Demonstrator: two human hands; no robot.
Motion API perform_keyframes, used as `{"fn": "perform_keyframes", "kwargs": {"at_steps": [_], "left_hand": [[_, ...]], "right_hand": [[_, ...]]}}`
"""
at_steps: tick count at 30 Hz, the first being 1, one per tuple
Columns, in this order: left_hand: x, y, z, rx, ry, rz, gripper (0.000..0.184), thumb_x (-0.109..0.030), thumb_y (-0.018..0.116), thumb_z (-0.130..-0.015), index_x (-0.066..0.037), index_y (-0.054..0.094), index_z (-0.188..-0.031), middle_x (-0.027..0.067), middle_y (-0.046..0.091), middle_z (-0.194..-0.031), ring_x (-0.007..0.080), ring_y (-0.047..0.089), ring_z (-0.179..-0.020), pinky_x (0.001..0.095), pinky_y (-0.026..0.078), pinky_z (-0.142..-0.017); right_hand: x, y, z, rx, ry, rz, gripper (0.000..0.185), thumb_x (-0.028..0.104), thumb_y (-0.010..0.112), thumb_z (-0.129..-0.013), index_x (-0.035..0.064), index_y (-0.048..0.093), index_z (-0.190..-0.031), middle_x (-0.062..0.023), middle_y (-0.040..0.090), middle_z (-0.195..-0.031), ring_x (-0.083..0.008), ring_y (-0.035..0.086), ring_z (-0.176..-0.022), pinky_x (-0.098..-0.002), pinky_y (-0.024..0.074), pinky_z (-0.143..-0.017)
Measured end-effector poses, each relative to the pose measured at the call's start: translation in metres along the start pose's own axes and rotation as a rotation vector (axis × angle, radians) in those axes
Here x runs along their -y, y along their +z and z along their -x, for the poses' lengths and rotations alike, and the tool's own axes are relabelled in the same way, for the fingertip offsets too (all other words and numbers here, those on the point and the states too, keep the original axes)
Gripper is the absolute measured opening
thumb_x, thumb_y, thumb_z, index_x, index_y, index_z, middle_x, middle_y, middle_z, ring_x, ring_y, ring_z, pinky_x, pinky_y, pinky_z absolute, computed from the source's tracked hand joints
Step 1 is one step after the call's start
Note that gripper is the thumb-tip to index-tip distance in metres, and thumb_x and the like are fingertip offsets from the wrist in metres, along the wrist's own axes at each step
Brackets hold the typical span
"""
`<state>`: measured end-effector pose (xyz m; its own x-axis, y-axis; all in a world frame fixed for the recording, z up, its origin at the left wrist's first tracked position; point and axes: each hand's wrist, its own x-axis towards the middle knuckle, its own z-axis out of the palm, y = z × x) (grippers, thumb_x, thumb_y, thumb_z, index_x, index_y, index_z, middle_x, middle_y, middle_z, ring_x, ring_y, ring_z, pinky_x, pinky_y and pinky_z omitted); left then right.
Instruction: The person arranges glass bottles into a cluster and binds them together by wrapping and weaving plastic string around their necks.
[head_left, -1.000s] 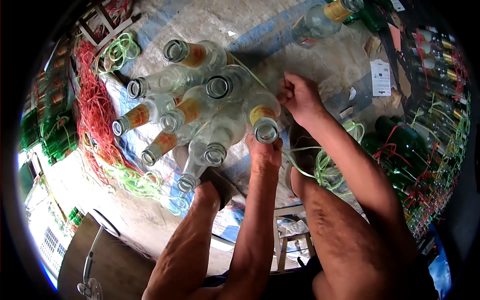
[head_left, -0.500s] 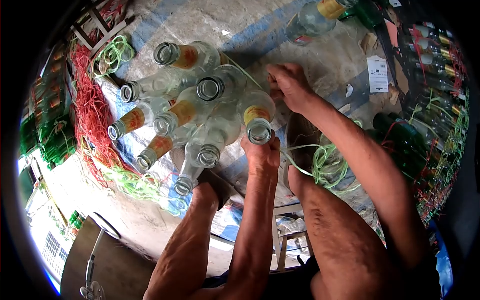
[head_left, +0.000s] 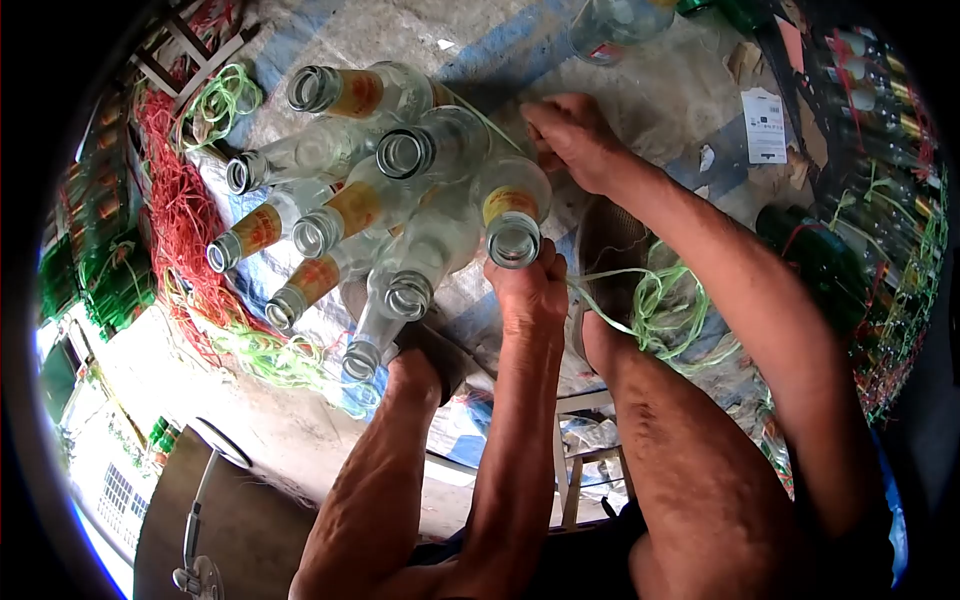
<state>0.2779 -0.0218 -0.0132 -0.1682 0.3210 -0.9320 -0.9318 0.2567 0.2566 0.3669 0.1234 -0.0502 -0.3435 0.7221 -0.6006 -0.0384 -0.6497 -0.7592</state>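
Observation:
Several clear glass bottles (head_left: 420,265) are clustered before me, their open mouths facing up toward me. Some have orange-yellow neck labels. My left hand (head_left: 527,290) is closed low beside the nearest right-hand bottle (head_left: 512,205); a light green plastic string (head_left: 600,275) comes out by its fingers, which the bottle partly hides. On the far right side of the cluster, my right hand (head_left: 572,142) is pinched on a stretch of string (head_left: 480,115) that runs tight from behind the bottles. How the string passes around the bottles lower down is hidden.
Loose green string (head_left: 672,312) lies by my right foot. Red string (head_left: 185,195) is heaped at left, near a wooden frame (head_left: 195,60). Another clear bottle (head_left: 615,25) lies at the top. Bundled bottles (head_left: 880,160) line the right side; a fan (head_left: 200,480) stands lower left.
My right hand has shifted slightly left, still pinching the string. The bottles appear a little higher and further left, partly because the view has moved.

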Motion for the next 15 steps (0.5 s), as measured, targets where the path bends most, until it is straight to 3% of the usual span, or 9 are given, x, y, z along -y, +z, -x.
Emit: {"fn": "perform_keyframes", "kwargs": {"at_steps": [5,8,15], "left_hand": [[0.000,-0.002,0.003,0.019,0.018,-0.014,0.008,-0.007,0.071,-0.094,-0.002,0.069,-0.099,-0.0108,0.029,-0.061,0.0045,0.023,-0.048,0.0251,0.017,-0.047],[-0.001,0.004,0.004,-0.041,0.034,-0.058,0.007,-0.007,0.072,-0.093,-0.002,0.069,-0.098,-0.0107,0.030,-0.061,0.0046,0.023,-0.048,0.0252,0.017,-0.047],[-0.002,0.002,0.000,0.005,0.065,-0.077,0.007,-0.006,0.073,-0.092,-0.003,0.069,-0.097,-0.0102,0.031,-0.061,0.0042,0.024,-0.048,0.0259,0.017,-0.045]], "right_hand": [[0.002,-0.002,-0.002,0.061,-0.025,0.072,0.034,0.035,0.064,-0.098,0.0102,0.056,-0.077,0.0038,0.048,-0.069,-0.0090,0.048,-0.062,-0.0280,0.0446,-0.056],[0.002,0.002,0.000,-0.012,0.004,0.066,0.035,0.036,0.063,-0.099,0.0096,0.056,-0.077,0.0029,0.050,-0.071,-0.0097,0.049,-0.063,-0.0281,0.0456,-0.057],[-0.005,-0.003,0.011,-0.179,0.034,-0.121,0.028,0.024,0.064,-0.099,0.0067,0.058,-0.078,-0.0010,0.055,-0.073,-0.0122,0.052,-0.061,-0.0314,0.0490,-0.056]]}}
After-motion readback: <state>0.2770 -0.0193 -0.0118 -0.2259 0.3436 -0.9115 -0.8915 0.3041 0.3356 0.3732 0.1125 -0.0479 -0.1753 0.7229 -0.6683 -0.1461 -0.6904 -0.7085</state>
